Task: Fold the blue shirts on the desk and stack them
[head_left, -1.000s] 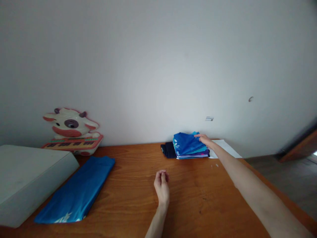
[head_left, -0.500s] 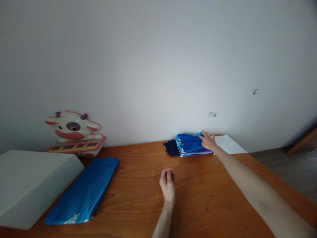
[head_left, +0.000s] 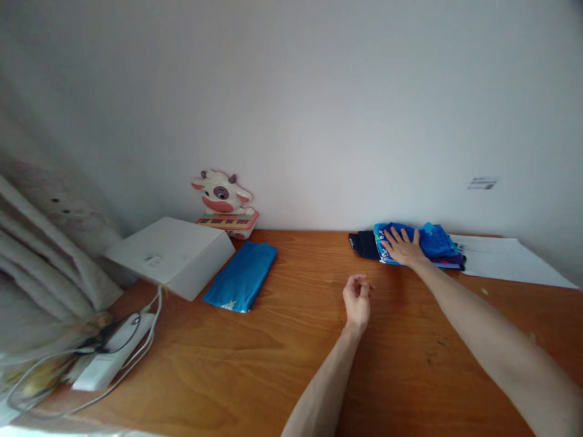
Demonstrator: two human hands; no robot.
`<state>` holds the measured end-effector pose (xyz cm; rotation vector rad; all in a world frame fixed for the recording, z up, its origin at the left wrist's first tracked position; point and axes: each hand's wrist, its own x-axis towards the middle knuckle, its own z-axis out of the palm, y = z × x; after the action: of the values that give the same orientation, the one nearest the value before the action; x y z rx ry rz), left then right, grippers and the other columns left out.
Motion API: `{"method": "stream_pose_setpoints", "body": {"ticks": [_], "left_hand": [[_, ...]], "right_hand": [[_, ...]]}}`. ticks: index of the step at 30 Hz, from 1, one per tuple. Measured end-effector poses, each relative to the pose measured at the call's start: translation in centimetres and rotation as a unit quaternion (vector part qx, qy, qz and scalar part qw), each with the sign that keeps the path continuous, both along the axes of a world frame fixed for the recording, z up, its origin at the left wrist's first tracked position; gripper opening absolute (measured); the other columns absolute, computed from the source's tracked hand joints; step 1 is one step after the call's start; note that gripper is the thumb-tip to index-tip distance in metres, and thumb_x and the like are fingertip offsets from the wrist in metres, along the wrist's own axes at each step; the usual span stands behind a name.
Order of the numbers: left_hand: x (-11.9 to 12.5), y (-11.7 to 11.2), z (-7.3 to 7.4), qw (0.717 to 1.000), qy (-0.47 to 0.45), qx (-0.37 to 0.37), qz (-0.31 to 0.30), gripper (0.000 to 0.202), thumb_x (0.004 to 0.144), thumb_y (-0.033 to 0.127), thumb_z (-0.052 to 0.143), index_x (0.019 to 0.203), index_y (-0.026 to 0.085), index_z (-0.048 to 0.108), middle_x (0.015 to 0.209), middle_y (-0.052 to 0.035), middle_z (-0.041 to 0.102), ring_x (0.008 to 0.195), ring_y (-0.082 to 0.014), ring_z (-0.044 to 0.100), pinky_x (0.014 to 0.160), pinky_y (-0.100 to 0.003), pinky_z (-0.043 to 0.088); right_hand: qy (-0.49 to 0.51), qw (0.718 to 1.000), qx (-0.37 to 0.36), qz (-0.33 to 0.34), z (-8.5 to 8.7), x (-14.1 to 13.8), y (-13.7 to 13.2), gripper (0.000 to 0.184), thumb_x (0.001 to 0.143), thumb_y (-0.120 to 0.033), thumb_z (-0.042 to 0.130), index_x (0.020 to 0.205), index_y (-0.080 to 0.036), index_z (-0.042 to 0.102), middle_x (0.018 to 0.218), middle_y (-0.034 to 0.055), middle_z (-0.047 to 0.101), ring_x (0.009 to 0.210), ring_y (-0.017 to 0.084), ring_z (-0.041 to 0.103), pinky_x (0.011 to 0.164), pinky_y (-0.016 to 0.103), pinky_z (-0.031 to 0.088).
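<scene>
My right hand point(head_left: 403, 246) lies flat with spread fingers on the left part of a stack of folded clothes point(head_left: 435, 241), mostly bright blue with purple layers below. A dark navy folded cloth point(head_left: 365, 244) sticks out at the stack's left side. My left hand point(head_left: 357, 299) hovers over the table in front of the stack, its fingers loosely curled and nothing visible in them. Further left, a folded blue garment point(head_left: 243, 276) with a white print at its near edge lies apart from both hands.
A white box point(head_left: 182, 249) stands at the left, beside a cow-shaped toy keyboard point(head_left: 228, 209) against the wall. White paper point(head_left: 505, 258) lies right of the stack. A power strip point(head_left: 113, 349) with cables and a curtain point(head_left: 50, 261) are at the left edge of the wooden table point(head_left: 255, 364).
The view has swung left, bringing the curtain and power strip in. My right hand has moved from the stack's right end to its left part and flattened. My left hand stays curled.
</scene>
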<state>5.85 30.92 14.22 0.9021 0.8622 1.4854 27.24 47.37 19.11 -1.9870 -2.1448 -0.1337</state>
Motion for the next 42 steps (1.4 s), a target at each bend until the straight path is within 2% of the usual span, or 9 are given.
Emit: {"method": "stream_pose_setpoints", "body": {"ticks": [4, 12, 16, 17, 19, 23, 28, 35, 42], "left_hand": [[-2.5, 1.4, 0.9, 0.982, 0.094, 0.022, -0.161, 0.047, 0.089, 0.041, 0.075, 0.131, 0.019, 0.068, 0.12, -0.0135, 0.077, 0.116, -0.0251, 0.071, 0.106, -0.042, 0.053], [-10.9, -2.4, 2.2, 0.939, 0.337, -0.014, -0.062, 0.048, 0.096, 0.033, 0.061, 0.139, 0.014, 0.065, 0.143, -0.0188, 0.067, 0.134, -0.0279, 0.062, 0.118, -0.046, 0.046], [-19.9, -2.9, 5.9, 0.895, 0.442, -0.024, 0.052, 0.08, 0.098, 0.032, 0.055, 0.167, 0.007, 0.024, 0.177, -0.019, 0.011, 0.165, -0.0299, -0.001, 0.133, -0.056, 0.003], [-22.3, -2.9, 6.8, 0.874, 0.478, -0.037, 0.085, 0.082, 0.099, 0.032, 0.052, 0.169, 0.005, 0.016, 0.178, -0.0183, 0.003, 0.164, -0.0292, -0.014, 0.131, -0.057, -0.007], [-26.5, -2.9, 7.8, 0.703, 0.681, -0.14, 0.149, 0.081, 0.103, 0.046, 0.041, 0.169, 0.006, 0.017, 0.177, -0.0182, 0.01, 0.164, -0.0324, -0.008, 0.131, -0.059, 0.0], [-31.0, -3.6, 5.6, 0.645, 0.732, -0.16, 0.152, 0.077, 0.103, 0.051, 0.035, 0.165, 0.005, 0.031, 0.173, -0.0229, 0.022, 0.163, -0.0401, 0.013, 0.129, -0.065, 0.008], [-32.3, -3.0, 1.1, 0.586, 0.784, -0.133, 0.156, 0.077, 0.105, 0.054, 0.025, 0.166, 0.009, 0.033, 0.173, -0.0205, 0.026, 0.16, -0.0412, 0.022, 0.127, -0.065, 0.016], [-32.4, -0.7, -0.8, 0.557, 0.817, -0.054, 0.143, 0.073, 0.106, 0.054, 0.026, 0.168, 0.016, 0.028, 0.173, -0.0181, 0.029, 0.159, -0.0413, 0.026, 0.127, -0.066, 0.018], [-24.4, 0.9, -0.2, 0.574, 0.812, 0.09, 0.054, 0.068, 0.107, 0.051, 0.033, 0.168, 0.021, 0.03, 0.174, -0.0116, 0.028, 0.161, -0.0371, 0.023, 0.13, -0.062, 0.015]], "right_hand": [[-0.008, 0.989, 0.133, 0.059, -3.4, -3.9, -7.8, 0.062, 0.108, -0.041, 0.028, 0.167, -0.023, 0.03, 0.175, 0.0108, 0.027, 0.162, 0.032, 0.019, 0.127, 0.069, 0.006], [0.039, 0.994, 0.087, 0.062, -8.4, -5.1, -20.9, 0.061, 0.106, -0.048, 0.034, 0.156, -0.017, 0.051, 0.163, 0.0154, 0.048, 0.154, 0.034, 0.037, 0.125, 0.058, 0.028], [0.053, 0.993, 0.089, 0.053, -7.3, -5.6, -22.6, 0.058, 0.106, -0.043, 0.035, 0.155, -0.017, 0.051, 0.162, 0.0156, 0.05, 0.153, 0.033, 0.04, 0.124, 0.057, 0.029], [0.054, 0.994, 0.087, 0.05, -6.8, -5.8, -22.9, 0.057, 0.106, -0.042, 0.035, 0.155, -0.017, 0.052, 0.161, 0.0156, 0.05, 0.152, 0.033, 0.04, 0.124, 0.057, 0.029], [0.055, 0.994, 0.081, 0.044, -6.0, -6.1, -23.2, 0.055, 0.106, -0.04, 0.036, 0.153, -0.017, 0.054, 0.16, 0.0153, 0.052, 0.151, 0.032, 0.042, 0.124, 0.055, 0.029], [0.064, 0.995, 0.072, 0.033, -5.5, -6.1, -23.4, 0.053, 0.105, -0.038, 0.039, 0.152, -0.018, 0.055, 0.16, 0.014, 0.053, 0.151, 0.031, 0.042, 0.124, 0.054, 0.03], [0.068, 0.995, 0.066, 0.032, -5.7, -6.2, -23.6, 0.053, 0.106, -0.038, 0.039, 0.153, -0.019, 0.054, 0.163, 0.0136, 0.049, 0.154, 0.031, 0.039, 0.126, 0.056, 0.028], [0.031, 0.997, 0.069, 0.032, -6.1, -6.8, -23.3, 0.056, 0.108, -0.036, 0.035, 0.158, -0.014, 0.047, 0.168, 0.0144, 0.041, 0.158, 0.034, 0.031, 0.128, 0.058, 0.024], [0.019, 0.998, 0.056, 0.034, -6.3, -6.8, -23.5, 0.057, 0.108, -0.037, 0.035, 0.16, -0.016, 0.043, 0.171, 0.0117, 0.036, 0.16, 0.033, 0.028, 0.13, 0.058, 0.021]]}}
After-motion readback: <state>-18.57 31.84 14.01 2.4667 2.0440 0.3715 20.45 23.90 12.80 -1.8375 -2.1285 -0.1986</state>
